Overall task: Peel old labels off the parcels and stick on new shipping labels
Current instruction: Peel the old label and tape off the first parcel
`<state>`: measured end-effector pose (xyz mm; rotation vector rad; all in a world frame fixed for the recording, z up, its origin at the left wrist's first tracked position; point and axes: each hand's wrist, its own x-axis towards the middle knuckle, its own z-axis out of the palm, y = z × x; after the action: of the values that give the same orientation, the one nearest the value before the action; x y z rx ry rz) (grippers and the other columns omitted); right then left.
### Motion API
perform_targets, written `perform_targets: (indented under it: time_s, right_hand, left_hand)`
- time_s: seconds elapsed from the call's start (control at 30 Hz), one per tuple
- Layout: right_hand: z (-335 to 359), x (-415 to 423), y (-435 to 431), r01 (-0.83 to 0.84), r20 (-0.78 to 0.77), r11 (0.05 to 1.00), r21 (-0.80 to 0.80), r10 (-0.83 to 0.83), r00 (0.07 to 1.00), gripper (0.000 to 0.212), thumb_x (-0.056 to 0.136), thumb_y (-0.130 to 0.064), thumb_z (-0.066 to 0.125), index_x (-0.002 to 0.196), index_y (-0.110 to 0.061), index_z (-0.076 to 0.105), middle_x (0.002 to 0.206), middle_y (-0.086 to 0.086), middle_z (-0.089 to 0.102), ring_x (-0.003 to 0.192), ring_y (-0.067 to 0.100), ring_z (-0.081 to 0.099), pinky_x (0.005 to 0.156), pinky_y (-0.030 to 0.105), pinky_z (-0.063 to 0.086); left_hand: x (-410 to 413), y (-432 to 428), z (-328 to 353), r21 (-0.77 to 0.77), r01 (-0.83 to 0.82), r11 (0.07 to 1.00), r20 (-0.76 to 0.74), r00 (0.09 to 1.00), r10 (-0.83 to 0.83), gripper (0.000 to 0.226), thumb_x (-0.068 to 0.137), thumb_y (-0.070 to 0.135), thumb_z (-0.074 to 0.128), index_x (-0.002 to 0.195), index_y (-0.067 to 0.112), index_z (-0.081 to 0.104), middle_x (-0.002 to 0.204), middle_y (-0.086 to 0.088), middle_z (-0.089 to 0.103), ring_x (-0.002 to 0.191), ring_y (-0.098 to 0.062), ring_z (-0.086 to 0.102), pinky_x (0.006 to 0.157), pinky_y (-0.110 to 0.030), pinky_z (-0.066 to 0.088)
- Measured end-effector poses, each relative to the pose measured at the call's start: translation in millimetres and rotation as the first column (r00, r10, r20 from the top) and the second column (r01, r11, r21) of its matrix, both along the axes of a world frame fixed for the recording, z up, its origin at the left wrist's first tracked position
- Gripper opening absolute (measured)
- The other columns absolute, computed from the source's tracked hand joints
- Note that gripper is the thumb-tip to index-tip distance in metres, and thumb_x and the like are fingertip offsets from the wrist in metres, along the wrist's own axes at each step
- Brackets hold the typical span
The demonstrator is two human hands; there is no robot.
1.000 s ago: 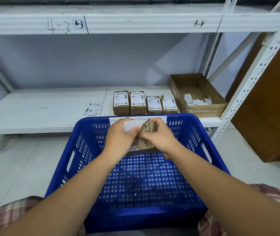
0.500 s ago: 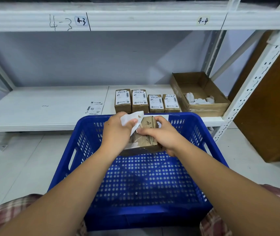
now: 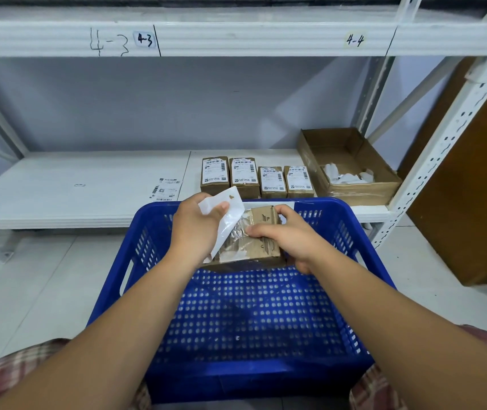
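peeling step: left hand [image 3: 195, 232] pinches the part-lifted old label [image 3: 237, 207]; right hand [image 3: 295, 238] grips the parcel [image 3: 263, 216]. a hasty pull could tear the label, leaving scraps stuck.

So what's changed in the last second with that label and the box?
The left hand, pinching the old label, has pulled it up and leftward, so more of it is peeled off the parcel; its lower part still clings. The right hand still grips the parcel over the blue basket. The four labelled parcels, loose label and open carton on the shelf are unchanged.
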<state>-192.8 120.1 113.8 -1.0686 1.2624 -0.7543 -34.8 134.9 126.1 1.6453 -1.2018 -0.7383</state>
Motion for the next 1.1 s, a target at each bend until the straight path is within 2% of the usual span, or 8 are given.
perform_targets:
  time_s: [0.2,0.43,0.53,0.67,0.83,0.9,1.0,1.1]
  right_hand:
    - [5,-3,1,0.009,0.016,1.000,0.023,-0.010,1.000,0.050,0.076,-0.013,0.081,0.118,-0.019,0.054,0.100,0.006,0.070,0.079,0.018,0.071,0.053,0.025,0.056]
    - [5,-6,1,-0.002,0.024,0.998,0.058,0.001,1.000,0.049,0.078,-0.010,0.080,0.116,-0.021,0.051,0.098,0.006,0.069,0.073,0.017,0.070,0.051,0.026,0.055]
    - [3,-6,0,-0.003,0.028,0.998,0.067,0.001,1.000,0.047,0.078,-0.011,0.079,0.117,-0.017,0.053,0.099,0.007,0.070,0.072,0.016,0.070,0.050,0.026,0.054]
    - [0,-7,-3,0.010,0.025,0.997,0.076,-0.012,1.000,0.046,0.080,-0.014,0.078,0.118,-0.017,0.054,0.100,0.007,0.071,0.073,0.015,0.070,0.048,0.024,0.052]
    - [-4,-10,-8,0.009,-0.006,0.997,0.070,-0.009,1.000,0.046,0.080,-0.017,0.078,0.120,-0.019,0.055,0.101,0.008,0.073,0.080,0.020,0.071,0.056,0.030,0.056]
    - [-5,-12,-9,0.012,-0.014,0.997,0.071,-0.011,1.000,0.044,0.080,-0.019,0.078,0.118,-0.019,0.056,0.100,0.008,0.073,0.083,0.022,0.071,0.064,0.036,0.059]
    - [-6,-15,-12,0.039,0.015,0.994,0.101,-0.040,0.999,0.040,0.079,-0.021,0.077,0.115,-0.019,0.059,0.102,0.008,0.073,0.092,0.026,0.070,0.078,0.049,0.057]
    - [-6,-19,-14,0.049,0.022,0.992,0.119,-0.052,0.998,0.040,0.078,-0.021,0.078,0.113,-0.019,0.059,0.107,0.009,0.072,0.097,0.029,0.069,0.076,0.053,0.057]
  left_hand:
    - [0,3,5,-0.006,-0.010,1.000,-0.042,0.999,0.009,0.007,0.095,0.023,0.055,0.091,0.022,0.050,0.084,0.008,0.051,0.072,-0.007,0.049,0.060,-0.026,0.043]
    - [3,2,2,-0.005,-0.041,0.999,-0.088,0.995,0.040,0.015,0.097,0.022,0.052,0.111,0.017,0.052,0.107,-0.001,0.055,0.093,-0.024,0.057,0.069,-0.033,0.048]
    - [8,-3,-3,-0.020,-0.039,0.999,-0.085,0.996,0.037,0.006,0.097,0.023,0.051,0.098,0.017,0.052,0.106,-0.007,0.062,0.091,-0.028,0.060,0.065,-0.035,0.048]
    - [12,-7,-7,-0.014,-0.061,0.998,-0.124,0.991,0.059,0.010,0.098,0.024,0.048,0.103,0.017,0.053,0.105,-0.008,0.061,0.087,-0.023,0.059,0.064,-0.032,0.047]
    - [15,-9,-11,0.009,-0.088,0.996,-0.216,0.972,0.088,0.008,0.099,0.025,0.047,0.092,0.025,0.051,0.100,-0.005,0.061,0.094,-0.026,0.059,0.081,-0.044,0.051]
    - [16,-10,-13,0.012,-0.098,0.995,-0.255,0.962,0.098,0.013,0.099,0.022,0.047,0.087,0.024,0.051,0.091,-0.002,0.060,0.090,-0.025,0.058,0.079,-0.041,0.049]
    - [22,-12,-6,0.019,-0.210,0.978,-0.490,0.851,0.192,0.018,0.100,0.013,0.045,0.084,0.018,0.051,0.085,-0.001,0.060,0.084,-0.021,0.058,0.079,-0.038,0.049]
    - [36,-15,7,0.033,-0.258,0.966,-0.673,0.708,0.212,0.019,0.099,0.008,0.045,0.083,0.014,0.052,0.085,-0.004,0.061,0.079,-0.020,0.060,0.079,-0.040,0.051]
